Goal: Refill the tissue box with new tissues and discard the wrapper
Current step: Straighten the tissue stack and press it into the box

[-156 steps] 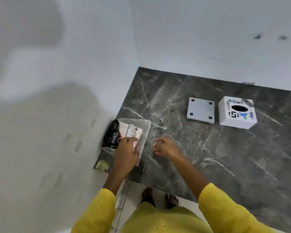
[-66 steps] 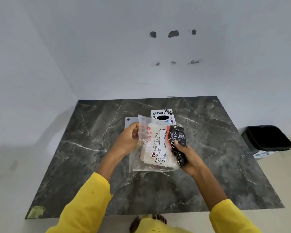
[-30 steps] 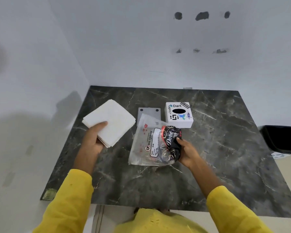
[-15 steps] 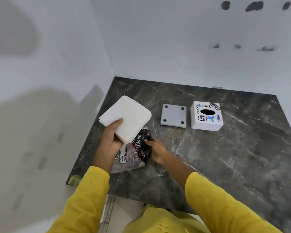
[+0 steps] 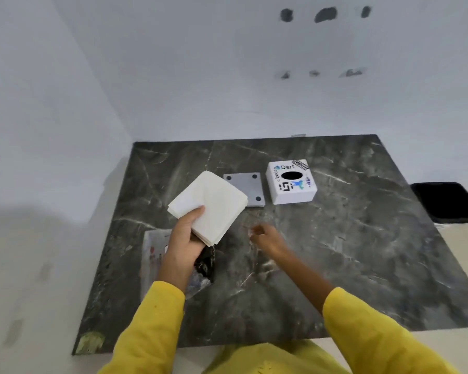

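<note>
On the dark marble surface (image 5: 335,252), taking the white tissue box (image 5: 291,182) as landmark: far to its left and nearer the person lies the clear plastic wrapper (image 5: 153,255), flat, partly under the left hand (image 5: 185,242). That hand grips a stack of white tissues (image 5: 210,205), raised left of the box. A grey square plate (image 5: 250,187) lies just left of the box. The right hand (image 5: 266,237) hovers in front of the box, blurred, fingers loosely curled, empty. A black bin (image 5: 446,202) stands right of the box, off the surface.

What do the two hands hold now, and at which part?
The left hand holds the stack of tissues at its near corner, thumb on top. The right hand holds nothing.
</note>
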